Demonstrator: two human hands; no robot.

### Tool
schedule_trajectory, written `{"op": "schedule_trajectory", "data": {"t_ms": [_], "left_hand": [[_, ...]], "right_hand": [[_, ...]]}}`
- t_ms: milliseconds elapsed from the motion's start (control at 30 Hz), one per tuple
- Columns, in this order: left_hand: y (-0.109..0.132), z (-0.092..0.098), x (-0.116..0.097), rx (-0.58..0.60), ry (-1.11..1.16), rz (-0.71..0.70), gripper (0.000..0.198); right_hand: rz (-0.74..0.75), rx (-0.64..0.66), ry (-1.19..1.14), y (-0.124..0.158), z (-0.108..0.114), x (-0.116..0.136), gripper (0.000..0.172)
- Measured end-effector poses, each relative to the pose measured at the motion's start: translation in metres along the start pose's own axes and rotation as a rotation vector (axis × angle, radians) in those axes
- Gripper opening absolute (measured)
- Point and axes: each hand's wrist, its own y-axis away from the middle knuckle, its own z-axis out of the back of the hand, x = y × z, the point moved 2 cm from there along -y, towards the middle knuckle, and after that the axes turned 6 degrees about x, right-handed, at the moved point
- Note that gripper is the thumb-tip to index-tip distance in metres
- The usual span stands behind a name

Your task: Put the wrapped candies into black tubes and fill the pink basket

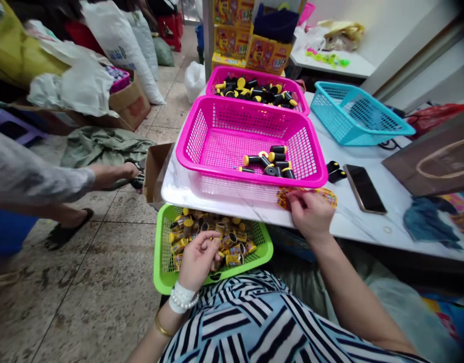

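Note:
My left hand [197, 261] hovers over a green basket [162, 272] on my lap, filled with several small yellow-labelled cylinders [232, 242]. Its fingers are curled together; what they pinch is hidden. My right hand [310, 212] rests on the white table's [224, 199] front edge, fingertips pressed on a colourful sticker sheet [326, 195]. Just beyond stands a pink basket [217, 136] holding several black and yellow cylinders [272, 160].
A second pink basket [232, 74] with black and yellow pieces sits behind, a blue basket [353, 113] to its right. A phone [364, 188], two loose black cylinders [335, 171] and a brown bag [436, 156] lie on the table. Another person's arm [58, 179] reaches in at left.

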Motion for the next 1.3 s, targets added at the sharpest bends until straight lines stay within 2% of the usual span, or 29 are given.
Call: {"op": "schedule_trajectory", "data": {"t_ms": [100, 133, 233, 300, 433, 500, 600, 667, 800, 867, 967, 1033, 1133, 1233, 1300], "left_hand": [[0.003, -0.006, -0.008, -0.007, 0.048, -0.044, 0.038], [0.004, -0.008, -0.011, 0.007, 0.052, -0.060, 0.037], [0.006, -0.016, -0.017, 0.048, 0.045, -0.095, 0.034], [0.006, -0.018, -0.017, 0.032, 0.055, -0.111, 0.028], [0.006, -0.011, -0.010, -0.053, 0.086, -0.166, 0.019], [0.007, -0.006, -0.006, -0.074, 0.119, -0.152, 0.020], [0.011, 0.001, -0.004, -0.064, 0.144, -0.078, 0.026], [0.014, 0.003, -0.006, -0.043, 0.088, -0.047, 0.027], [0.018, 0.005, -0.013, 0.031, -0.098, -0.067, 0.026], [0.019, 0.006, -0.016, 0.023, -0.206, -0.128, 0.027], [0.021, 0.011, -0.015, -0.063, -0.310, -0.196, 0.033], [0.023, 0.015, -0.013, -0.102, -0.313, -0.204, 0.035], [0.028, 0.016, -0.010, -0.118, -0.299, -0.228, 0.033], [0.031, 0.012, -0.007, -0.087, -0.332, -0.248, 0.032], [0.031, 0.009, -0.004, -0.093, -0.360, -0.246, 0.032]], "right_hand": [[0.097, -0.076, -0.168, 0.021, 0.010, 0.031, 0.006], [0.135, -0.056, -0.235, 0.029, 0.011, 0.045, 0.005], [0.267, 0.060, -0.425, 0.050, 0.004, 0.089, 0.017], [0.336, 0.104, -0.507, 0.058, -0.006, 0.111, 0.019], [0.347, 0.184, -0.617, 0.060, -0.023, 0.127, 0.012], [0.259, 0.276, -0.716, 0.058, -0.027, 0.125, 0.011], [0.009, 0.458, -0.911, 0.055, -0.030, 0.120, 0.030], [-0.160, 0.640, -1.053, 0.055, -0.034, 0.120, 0.039], [-0.371, 0.971, -1.217, 0.064, -0.043, 0.127, 0.025], [-0.413, 1.003, -1.239, 0.070, -0.046, 0.130, 0.027], [-0.435, 0.892, -1.236, 0.078, -0.050, 0.133, 0.033], [-0.469, 0.870, -1.264, 0.083, -0.052, 0.133, 0.035], [-0.586, 0.992, -1.436, 0.089, -0.055, 0.136, 0.039], [-0.598, 1.162, -1.574, 0.092, -0.055, 0.142, 0.044], [-0.574, 1.154, -1.550, 0.094, -0.054, 0.146, 0.043]]}}
